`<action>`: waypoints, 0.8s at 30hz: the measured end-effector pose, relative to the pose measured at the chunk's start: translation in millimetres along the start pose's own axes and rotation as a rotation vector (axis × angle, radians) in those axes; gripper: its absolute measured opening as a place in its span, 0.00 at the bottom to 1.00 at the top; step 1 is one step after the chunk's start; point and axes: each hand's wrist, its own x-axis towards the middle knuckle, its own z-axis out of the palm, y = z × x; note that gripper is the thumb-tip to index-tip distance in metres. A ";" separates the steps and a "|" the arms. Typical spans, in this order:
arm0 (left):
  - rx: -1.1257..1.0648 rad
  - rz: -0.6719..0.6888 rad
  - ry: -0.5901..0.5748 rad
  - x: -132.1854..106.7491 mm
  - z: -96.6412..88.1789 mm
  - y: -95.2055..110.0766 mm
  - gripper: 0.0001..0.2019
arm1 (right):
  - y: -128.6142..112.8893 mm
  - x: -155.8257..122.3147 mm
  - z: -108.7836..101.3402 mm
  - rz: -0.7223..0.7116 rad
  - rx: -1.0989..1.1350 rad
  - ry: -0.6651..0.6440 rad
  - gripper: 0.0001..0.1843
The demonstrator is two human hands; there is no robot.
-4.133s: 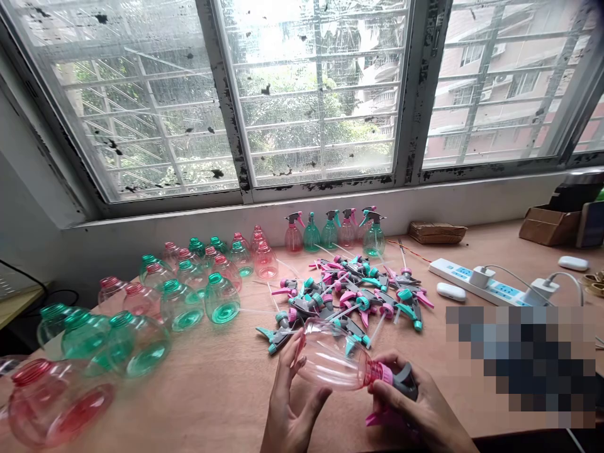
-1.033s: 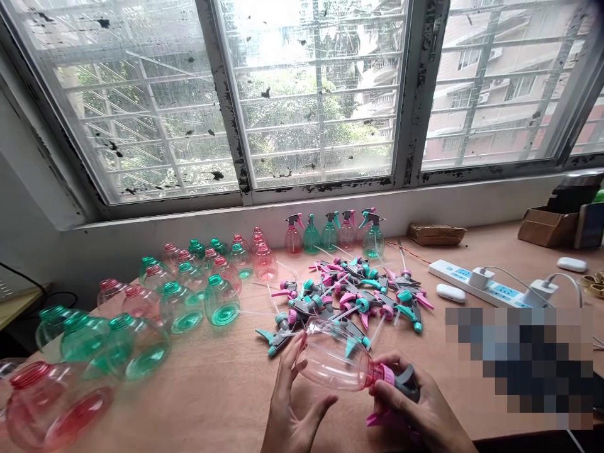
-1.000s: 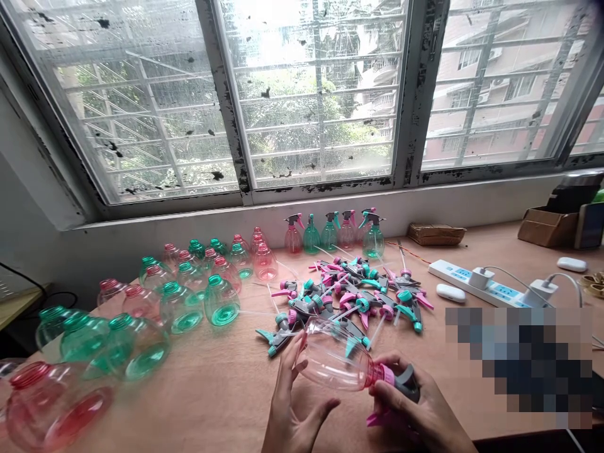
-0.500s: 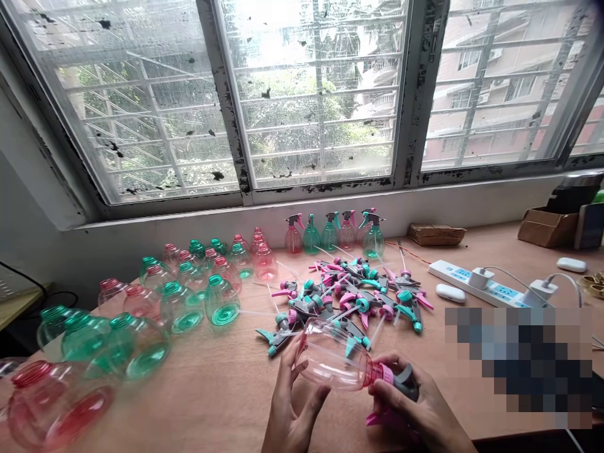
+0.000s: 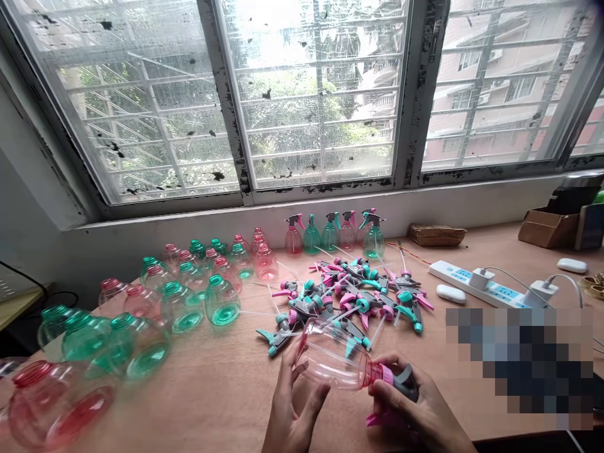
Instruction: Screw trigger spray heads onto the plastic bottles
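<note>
A clear pink spray bottle (image 5: pixel 335 362) lies on its side between my hands, its neck pointing right. My left hand (image 5: pixel 297 393) is wrapped round the bottle's base end, thumb below and fingers behind. At the neck, my right hand (image 5: pixel 406 396) grips the pink collar of a grey and pink trigger spray head (image 5: pixel 404 381), which sits on the bottle's mouth. The pink trigger hangs beneath that hand. Just beyond the bottle lies a pile of loose spray heads (image 5: pixel 349 292) in grey, pink and teal, with thin dip tubes.
Several open pink and green bottles (image 5: pixel 184 314) stand on the left of the wooden table (image 5: pixel 198 402). Assembled spray bottles (image 5: pixel 329 234) line the wall under the window. To the right are a power strip (image 5: pixel 491 286), a white case (image 5: pixel 450 294), and a cardboard box (image 5: pixel 547 229).
</note>
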 end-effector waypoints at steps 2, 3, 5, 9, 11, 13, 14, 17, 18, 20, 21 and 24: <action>-0.007 0.002 -0.006 -0.2 0.1 0.3 0.34 | -0.4 -0.1 -0.5 0.002 -0.002 -0.005 0.19; -0.009 0.002 -0.012 -0.3 0.0 0.3 0.34 | -0.4 -0.1 -0.8 0.002 -0.006 -0.006 0.19; -0.011 0.001 -0.020 -0.3 -0.3 0.4 0.34 | -0.2 -0.1 -1.4 0.003 -0.017 -0.006 0.20; -0.002 -0.003 -0.020 -0.1 -0.8 1.0 0.35 | 0.9 0.1 -2.3 0.011 -0.029 0.002 0.19; 0.007 -0.008 -0.022 -0.1 -0.8 1.6 0.35 | 1.2 0.3 -2.2 0.007 -0.025 0.003 0.20; 0.003 -0.007 -0.027 -0.1 -0.6 2.1 0.35 | 1.0 0.3 -1.9 0.002 -0.022 0.003 0.20; -0.001 -0.005 -0.030 -0.1 -0.5 2.3 0.34 | 0.7 0.3 -1.7 0.000 -0.025 0.003 0.20; -0.004 0.001 -0.022 -0.2 0.2 2.7 0.34 | 0.3 0.1 -1.5 0.002 -0.037 0.007 0.20; -0.002 0.001 -0.016 -0.2 0.4 2.7 0.34 | 0.4 0.0 -1.5 0.006 -0.034 0.008 0.20; -0.003 0.000 -0.008 -0.4 0.6 2.6 0.34 | 0.7 0.0 -1.5 0.009 -0.022 0.006 0.20; -0.007 -0.003 -0.007 -0.6 0.6 2.4 0.34 | 0.9 0.0 -1.4 0.008 -0.019 0.005 0.20; -0.002 -0.031 -0.005 -1.5 -0.1 1.6 0.35 | 1.0 0.1 -1.1 -0.003 -0.023 0.003 0.21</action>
